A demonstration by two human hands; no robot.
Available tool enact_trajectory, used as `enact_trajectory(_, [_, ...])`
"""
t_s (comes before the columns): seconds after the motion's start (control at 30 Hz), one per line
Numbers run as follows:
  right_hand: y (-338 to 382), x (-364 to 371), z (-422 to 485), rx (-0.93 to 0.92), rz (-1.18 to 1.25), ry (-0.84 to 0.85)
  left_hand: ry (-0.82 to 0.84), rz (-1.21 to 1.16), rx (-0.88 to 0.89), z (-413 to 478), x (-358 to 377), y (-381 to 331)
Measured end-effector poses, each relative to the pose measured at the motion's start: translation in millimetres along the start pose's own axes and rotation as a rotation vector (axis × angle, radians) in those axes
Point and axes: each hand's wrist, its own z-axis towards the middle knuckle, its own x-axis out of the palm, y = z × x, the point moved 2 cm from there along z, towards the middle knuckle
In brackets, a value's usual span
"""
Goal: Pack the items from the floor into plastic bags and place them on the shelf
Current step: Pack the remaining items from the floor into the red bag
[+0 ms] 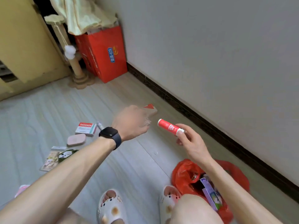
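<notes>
A red tube [170,127] with a white cap is held in the right hand [189,143], pinched at the capped end between thumb and fingers and raised above the floor [132,159]; white print runs along its label but is too small to be read. The left hand [131,122], a black watch [110,135] on its wrist, is stretched forward over a flat box [151,108] with a red corner lying on the floor; the fingers are blurred, so whether they are open or closed on anything cannot be told.

At the lower right a red plastic bag [182,175] lies open on the floor beside the right knee, and a purple carton [210,194] and a small brass-coloured item are seen inside it.

On the floor to the left lie a red and white medicine box [85,128] with unreadable print, a small tube just beside it, a pink case [76,139], and a cluster of flat printed packets [55,157].

In the far corner a red paper bag [106,54] stands against the wall, with a blue label bearing white Chinese characters, apparently "六个核桃". A cardboard post [71,50] stands just beside it.

A dark skirting board [210,126] marks the wall's foot on the right. Bare floor lies between the scattered items and the red plastic bag, and white slippers [110,206] are seen at the bottom edge.
</notes>
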Motion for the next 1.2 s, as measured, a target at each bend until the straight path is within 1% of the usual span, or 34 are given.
enact_trajectory(0.1, [-60.0, -31.7, -66.4, 0.161, 0.209, -0.200, 0.106, -0.075, 0.083, 2.4, 39.3, -51.7])
enact_trajectory(0.27, [-144.8, -65.0, -191.3, 0.535, 0.570, -0.548, 0.336, -0.225, 0.161, -18.4, 129.3, -134.1])
enact_trajectory(0.33, [-170.3, -75.6, -231.2, 0.665, 0.635, -0.675, 0.433, -0.232, 0.218, -27.6, 160.2, -164.4])
enact_trajectory(0.37, [-179.1, -79.7, -246.0, 0.702, 0.638, -0.710, 0.477, -0.224, 0.253, -31.8, 173.8, -176.9])
enact_trajectory(0.43, [-187.4, -84.4, -260.9, 0.734, 0.598, -0.655, 0.558, -0.173, 0.346, -39.9, 199.2, -195.7])
enact_trajectory(0.5, [-194.1, -88.7, -262.3, 0.764, 0.471, -0.631, 0.607, -0.079, 0.454, -48.8, 222.3, -206.4])
enact_trajectory(0.57, [-194.1, -92.3, -252.4, 0.739, 0.375, -0.596, 0.660, -0.027, 0.498, -58.8, 242.8, -208.5])
enact_trajectory(0.63, [-191.4, -93.9, -236.3, 0.726, 0.346, -0.596, 0.711, -0.020, 0.529, -69.5, 259.1, -205.7])
enact_trajectory(0.67, [-190.1, -93.3, -227.8, 0.721, 0.337, -0.601, 0.694, 0.027, 0.562, -74.2, 264.8, -202.2])
enact_trajectory(0.73, [-187.5, -89.4, -208.9, 0.693, 0.290, -0.580, 0.558, 0.141, 0.609, -78.3, 274.5, -192.0])
enact_trajectory(0.8, [-180.8, -83.3, -187.4, 0.668, 0.176, -0.536, 0.435, 0.218, 0.572, -76.0, 274.6, -181.6])
enact_trajectory(0.83, [-178.1, -80.2, -175.6, 0.649, 0.048, -0.487, 0.436, 0.275, 0.546, -74.4, 274.2, -176.0])
enact_trajectory(0.93, [-171.7, -70.2, -137.8, 0.550, -0.497, -0.240, 0.550, 0.474, 0.451, -71.3, 272.6, -157.3])
enact_trajectory(0.97, [-169.7, -66.1, -125.7, 0.513, -0.595, -0.181, 0.574, 0.541, 0.427, -70.8, 270.9, -151.1])
enact_trajectory(1.03, [-167.0, -58.0, -103.9, 0.459, -0.683, -0.138, 0.609, 0.582, 0.375, -69.6, 267.8, -141.4])
enact_trajectory(1.1, [-167.1, -53.7, -87.0, 0.469, -0.735, -0.131, 0.613, 0.505, 0.326, -66.6, 261.0, -137.1])
enact_trajectory(1.13, [-170.7, -52.7, -79.7, 0.512, -0.749, -0.111, 0.586, 0.465, 0.320, -65.2, 255.7, -136.8])
enact_trajectory(1.2, [-181.0, -53.3, -69.3, 0.622, -0.671, -0.049, 0.518, 0.427, 0.352, -62.0, 244.9, -138.9])
